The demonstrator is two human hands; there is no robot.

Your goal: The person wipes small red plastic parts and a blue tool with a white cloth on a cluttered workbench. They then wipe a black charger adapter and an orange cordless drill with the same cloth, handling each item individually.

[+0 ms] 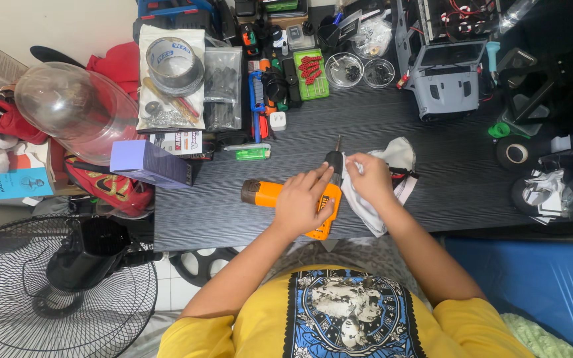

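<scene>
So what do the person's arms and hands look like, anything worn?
Both hands, left hand and right hand, are bare: no gloves, rings or watch visible. Forearms are uncovered. Short yellow sleeves end near the shoulders, part of a yellow T-shirt with a blue-and-black front print.

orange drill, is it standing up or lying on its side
Lying on its side: the orange drill rests flat on the black desk, bit pointing away, under the left hand.

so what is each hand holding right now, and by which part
The left hand grips the orange drill across its body, near the handle. The right hand bunches a white cloth against the drill's front end.
</scene>
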